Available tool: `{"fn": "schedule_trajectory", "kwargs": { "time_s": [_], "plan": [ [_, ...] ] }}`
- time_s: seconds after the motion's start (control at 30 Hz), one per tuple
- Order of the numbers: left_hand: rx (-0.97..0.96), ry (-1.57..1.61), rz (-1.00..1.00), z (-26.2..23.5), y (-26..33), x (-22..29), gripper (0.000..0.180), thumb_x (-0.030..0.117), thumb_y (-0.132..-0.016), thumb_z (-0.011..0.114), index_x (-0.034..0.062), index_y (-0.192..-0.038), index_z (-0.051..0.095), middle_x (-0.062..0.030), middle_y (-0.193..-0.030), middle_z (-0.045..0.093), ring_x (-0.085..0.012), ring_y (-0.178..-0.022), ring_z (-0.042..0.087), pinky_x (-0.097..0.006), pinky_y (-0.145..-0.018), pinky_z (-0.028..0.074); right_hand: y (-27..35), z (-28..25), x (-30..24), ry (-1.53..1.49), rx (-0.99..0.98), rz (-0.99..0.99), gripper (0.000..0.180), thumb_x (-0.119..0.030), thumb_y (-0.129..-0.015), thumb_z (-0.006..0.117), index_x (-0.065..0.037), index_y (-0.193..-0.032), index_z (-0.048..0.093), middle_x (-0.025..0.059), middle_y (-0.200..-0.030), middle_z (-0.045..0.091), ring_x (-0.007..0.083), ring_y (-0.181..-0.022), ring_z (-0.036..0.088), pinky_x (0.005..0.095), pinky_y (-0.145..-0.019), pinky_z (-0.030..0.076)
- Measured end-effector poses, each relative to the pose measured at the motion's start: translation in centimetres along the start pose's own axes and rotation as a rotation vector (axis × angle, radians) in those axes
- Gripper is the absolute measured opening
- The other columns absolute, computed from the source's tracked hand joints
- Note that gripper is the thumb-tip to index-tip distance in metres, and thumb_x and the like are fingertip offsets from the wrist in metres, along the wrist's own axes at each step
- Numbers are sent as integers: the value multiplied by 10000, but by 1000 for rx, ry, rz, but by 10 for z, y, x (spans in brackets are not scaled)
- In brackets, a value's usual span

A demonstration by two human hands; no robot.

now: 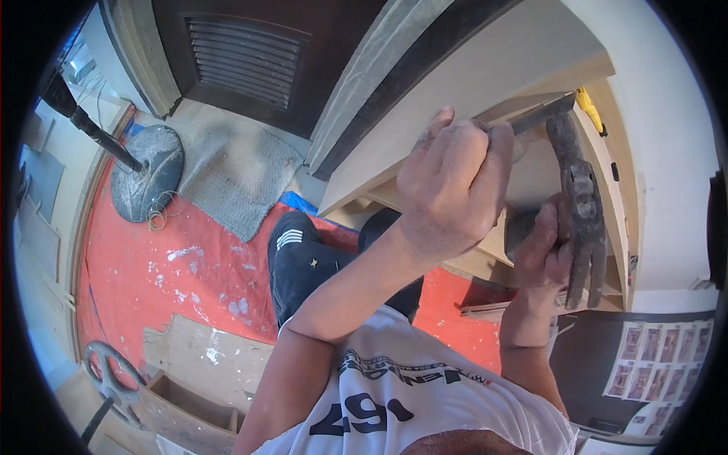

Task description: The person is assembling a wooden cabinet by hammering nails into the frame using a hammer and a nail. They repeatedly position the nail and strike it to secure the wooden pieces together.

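Note:
My left hand point(453, 186) is closed in a fist around a flat, dark metal bar point(542, 114), which looks like a chisel blade. The bar points right, its squared end lying at the edge of a pale wooden cabinet point(614, 178). My right hand point(544, 254) grips a worn claw hammer point(582, 201), with the head upright in view and the two claw prongs downward. The hammer's striking end is close to the bar's tip; whether they touch I cannot tell. Most of the hammer's handle is hidden.
A yellow tool point(590, 110) rests against the cabinet's right side. Red floor covering point(205, 273) spreads to my left, with a grey mat point(239, 178) and a round dark stand base point(148, 173). A louvred brown door point(250, 61) stands ahead. Printed sheets point(660, 360) hang at lower right.

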State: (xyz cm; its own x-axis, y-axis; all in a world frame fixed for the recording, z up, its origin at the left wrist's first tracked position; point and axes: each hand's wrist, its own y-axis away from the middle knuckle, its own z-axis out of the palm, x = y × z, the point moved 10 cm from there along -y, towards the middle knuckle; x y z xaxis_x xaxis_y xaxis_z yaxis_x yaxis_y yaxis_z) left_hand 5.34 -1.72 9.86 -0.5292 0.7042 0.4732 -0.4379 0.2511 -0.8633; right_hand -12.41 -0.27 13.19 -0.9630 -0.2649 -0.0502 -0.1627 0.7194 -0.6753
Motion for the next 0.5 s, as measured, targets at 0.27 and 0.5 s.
{"fn": "schedule_trajectory", "kwargs": {
  "time_s": [0.27,0.5],
  "plan": [
    [57,8,24,-1,3,1,264,-41,-671,780,-49,-924,705,-101,-756,611,-236,-671,636,-399,-733,585,9,-27,-18,-284,257,-98,404,-280,-1009,566,80,-1191,563,84,-871,625,109,-693,554,247,-634,476],
    [30,45,20,0,3,1,277,-79,-657,766,-63,-925,699,-131,-783,625,-258,-694,644,-373,-746,578,8,-13,-10,-188,61,-109,316,-183,-1009,530,75,-1192,533,95,-866,597,127,-678,526,254,-606,432]
  ]
}}
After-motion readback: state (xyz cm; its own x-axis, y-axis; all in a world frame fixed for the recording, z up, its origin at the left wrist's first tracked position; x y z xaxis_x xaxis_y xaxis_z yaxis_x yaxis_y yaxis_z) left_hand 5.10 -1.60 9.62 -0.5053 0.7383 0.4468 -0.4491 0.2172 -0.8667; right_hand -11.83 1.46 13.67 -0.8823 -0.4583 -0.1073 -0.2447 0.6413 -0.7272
